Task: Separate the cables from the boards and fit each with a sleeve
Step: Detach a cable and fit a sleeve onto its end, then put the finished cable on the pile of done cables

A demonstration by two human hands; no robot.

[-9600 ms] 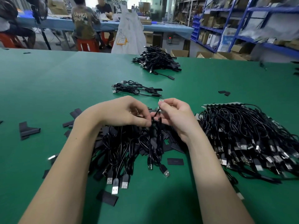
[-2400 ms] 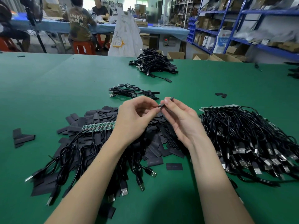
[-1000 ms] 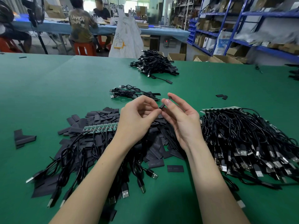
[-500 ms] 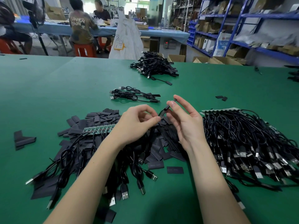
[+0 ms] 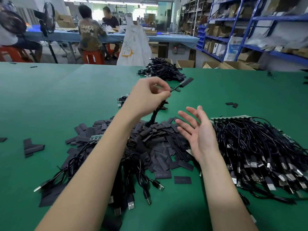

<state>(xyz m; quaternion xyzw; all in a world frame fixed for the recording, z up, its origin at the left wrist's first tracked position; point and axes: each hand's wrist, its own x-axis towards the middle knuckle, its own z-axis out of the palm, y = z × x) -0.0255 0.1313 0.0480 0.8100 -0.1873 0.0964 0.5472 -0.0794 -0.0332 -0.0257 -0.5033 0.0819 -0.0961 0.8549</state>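
Left hand, raised at frame centre, pinches a black cable, its sleeve jutting upper right; right hand spread wide, palm up, holding nothing.

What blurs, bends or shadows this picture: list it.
Head view: the raised cable and the sleeve at its end are motion-smeared near the left hand; shelving bows from wide-angle distortion; soft arm shadows fall on the green table; the right hand stays sharp.
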